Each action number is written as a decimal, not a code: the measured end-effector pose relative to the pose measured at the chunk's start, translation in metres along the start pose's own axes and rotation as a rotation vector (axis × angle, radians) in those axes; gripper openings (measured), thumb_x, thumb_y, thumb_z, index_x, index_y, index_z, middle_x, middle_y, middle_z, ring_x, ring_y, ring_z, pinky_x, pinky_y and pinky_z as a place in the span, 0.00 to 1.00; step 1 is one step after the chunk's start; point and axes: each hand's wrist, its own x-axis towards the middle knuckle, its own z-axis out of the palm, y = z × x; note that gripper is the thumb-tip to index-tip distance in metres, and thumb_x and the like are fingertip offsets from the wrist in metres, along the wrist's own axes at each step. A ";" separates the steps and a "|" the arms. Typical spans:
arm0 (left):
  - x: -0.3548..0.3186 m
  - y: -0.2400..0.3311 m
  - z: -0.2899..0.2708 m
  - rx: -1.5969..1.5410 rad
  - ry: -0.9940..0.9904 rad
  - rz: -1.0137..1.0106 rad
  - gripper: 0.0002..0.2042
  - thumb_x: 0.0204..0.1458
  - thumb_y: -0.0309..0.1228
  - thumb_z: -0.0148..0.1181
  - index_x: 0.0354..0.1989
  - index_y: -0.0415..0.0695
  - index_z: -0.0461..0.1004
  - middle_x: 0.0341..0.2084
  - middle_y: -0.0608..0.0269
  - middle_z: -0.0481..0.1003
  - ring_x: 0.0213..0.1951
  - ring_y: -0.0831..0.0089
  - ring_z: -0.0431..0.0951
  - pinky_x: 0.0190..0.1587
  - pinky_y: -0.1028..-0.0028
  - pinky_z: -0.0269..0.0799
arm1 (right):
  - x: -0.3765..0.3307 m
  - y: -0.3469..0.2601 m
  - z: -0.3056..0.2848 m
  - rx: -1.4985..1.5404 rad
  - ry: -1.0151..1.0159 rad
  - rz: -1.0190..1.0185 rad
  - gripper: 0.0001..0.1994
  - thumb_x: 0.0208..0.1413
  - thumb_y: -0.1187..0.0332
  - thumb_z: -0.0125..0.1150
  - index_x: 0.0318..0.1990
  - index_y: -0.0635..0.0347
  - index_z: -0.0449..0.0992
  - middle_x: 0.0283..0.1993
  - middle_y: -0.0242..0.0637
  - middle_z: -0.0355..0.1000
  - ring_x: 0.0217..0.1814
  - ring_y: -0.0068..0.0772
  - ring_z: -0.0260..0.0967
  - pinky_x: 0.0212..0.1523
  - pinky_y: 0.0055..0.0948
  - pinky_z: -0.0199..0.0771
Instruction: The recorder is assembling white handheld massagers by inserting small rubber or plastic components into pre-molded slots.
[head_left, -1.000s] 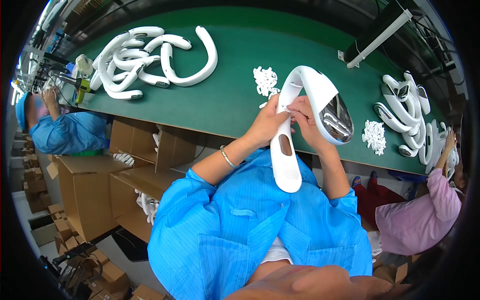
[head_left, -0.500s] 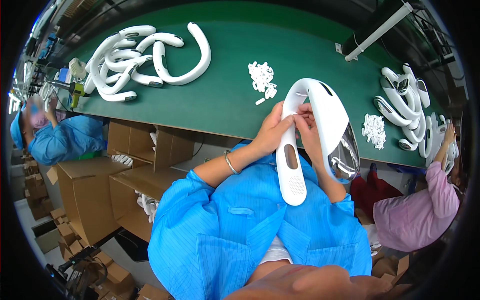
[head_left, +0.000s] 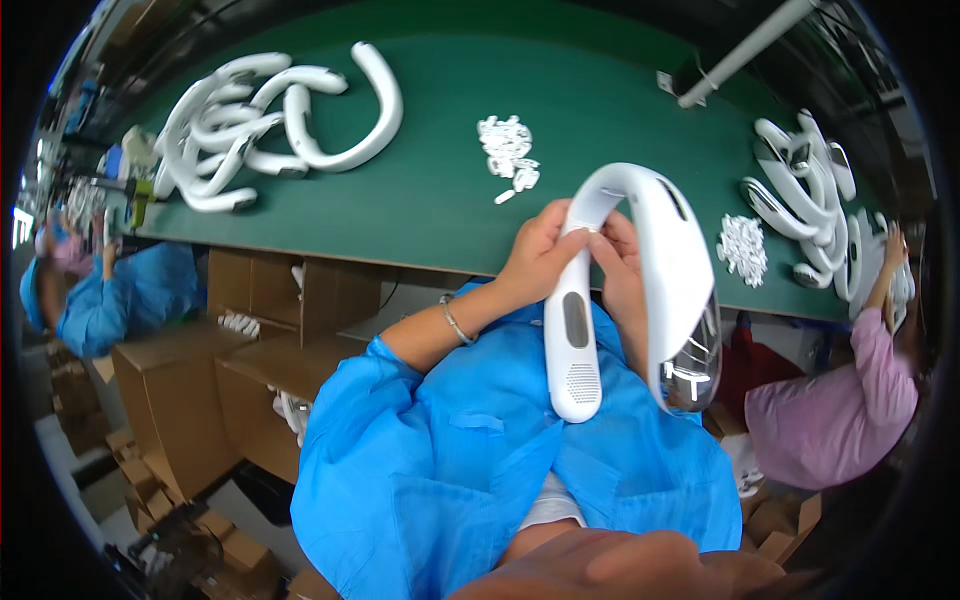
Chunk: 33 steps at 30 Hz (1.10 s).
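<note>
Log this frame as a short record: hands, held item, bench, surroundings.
left hand: grips one arm of the white curved device, above its oval window
right hand: fingers at the same arm, thumb near the left thumb; any small part in them can't be made out
white curved device: perforated end lower, glossy dark end at right
bench: green table; two piles of small white pieces; more curved devices at left and right
surroundings: cardboard boxes; co-worker in blue, left; co-worker in pink, right
</note>
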 end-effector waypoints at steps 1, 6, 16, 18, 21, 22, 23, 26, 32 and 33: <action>0.001 -0.004 0.002 0.007 0.013 -0.016 0.12 0.55 0.26 0.50 0.47 0.36 0.67 0.33 0.62 0.74 0.31 0.80 0.73 0.32 0.79 0.69 | -0.002 -0.001 0.004 -0.001 0.043 -0.008 0.18 0.56 0.75 0.49 0.55 0.67 0.67 0.46 0.40 0.71 0.48 0.25 0.66 0.47 0.25 0.68; 0.008 -0.007 0.006 -0.103 0.048 0.009 0.12 0.58 0.25 0.47 0.49 0.35 0.65 0.34 0.61 0.75 0.32 0.81 0.74 0.33 0.81 0.70 | -0.001 -0.012 0.008 0.251 0.098 0.042 0.11 0.54 0.71 0.56 0.43 0.67 0.73 0.35 0.36 0.73 0.38 0.23 0.69 0.37 0.21 0.71; 0.036 -0.005 0.045 -0.156 0.064 -0.535 0.17 0.55 0.30 0.54 0.50 0.39 0.61 0.35 0.52 0.73 0.33 0.64 0.78 0.30 0.69 0.79 | 0.015 -0.021 -0.176 -1.172 0.658 -0.326 0.12 0.38 0.70 0.70 0.32 0.62 0.75 0.32 0.42 0.72 0.32 0.45 0.70 0.33 0.38 0.70; 0.049 -0.016 0.043 -0.134 0.048 -0.572 0.16 0.55 0.31 0.56 0.48 0.38 0.63 0.37 0.51 0.73 0.35 0.63 0.79 0.30 0.69 0.79 | 0.019 -0.010 -0.192 -1.232 0.613 -0.325 0.11 0.39 0.71 0.69 0.31 0.62 0.75 0.32 0.42 0.71 0.32 0.47 0.69 0.33 0.39 0.69; 0.062 -0.015 0.052 -0.148 -0.006 -0.567 0.16 0.54 0.32 0.57 0.46 0.37 0.64 0.35 0.51 0.74 0.34 0.64 0.79 0.29 0.69 0.79 | 0.025 0.004 -0.205 -1.251 0.568 -0.356 0.07 0.42 0.74 0.65 0.30 0.63 0.75 0.30 0.43 0.68 0.33 0.49 0.69 0.34 0.41 0.69; 0.063 -0.014 0.053 -0.125 -0.016 -0.590 0.16 0.53 0.32 0.59 0.45 0.37 0.65 0.36 0.51 0.74 0.32 0.67 0.78 0.27 0.71 0.78 | 0.025 0.005 -0.205 -1.240 0.583 -0.368 0.07 0.42 0.74 0.65 0.31 0.63 0.76 0.31 0.44 0.69 0.33 0.49 0.69 0.33 0.40 0.69; 0.067 -0.015 0.054 -0.118 -0.012 -0.591 0.16 0.53 0.32 0.59 0.45 0.37 0.65 0.36 0.51 0.74 0.32 0.67 0.78 0.27 0.71 0.78 | 0.026 0.007 -0.205 -1.228 0.600 -0.380 0.07 0.43 0.74 0.65 0.31 0.62 0.76 0.31 0.44 0.70 0.33 0.49 0.69 0.33 0.39 0.70; 0.081 -0.024 0.054 0.018 -0.045 -0.571 0.17 0.51 0.30 0.61 0.46 0.38 0.65 0.37 0.53 0.74 0.30 0.71 0.77 0.25 0.74 0.75 | 0.029 0.007 -0.205 -1.082 0.657 -0.529 0.06 0.45 0.75 0.64 0.33 0.61 0.77 0.32 0.42 0.72 0.31 0.39 0.72 0.31 0.33 0.70; 0.089 -0.019 0.085 0.105 -0.184 -0.355 0.16 0.52 0.28 0.57 0.49 0.42 0.64 0.30 0.58 0.75 0.24 0.76 0.74 0.26 0.76 0.74 | 0.025 -0.003 -0.189 -0.143 0.556 -0.291 0.05 0.49 0.80 0.60 0.35 0.68 0.76 0.33 0.36 0.73 0.34 0.22 0.71 0.34 0.20 0.74; 0.089 -0.022 0.089 0.108 -0.177 -0.354 0.16 0.52 0.28 0.57 0.49 0.42 0.64 0.30 0.58 0.75 0.24 0.76 0.74 0.26 0.76 0.74 | 0.022 -0.008 -0.181 -0.139 0.549 -0.290 0.05 0.49 0.80 0.60 0.35 0.68 0.76 0.33 0.36 0.73 0.34 0.22 0.71 0.34 0.20 0.74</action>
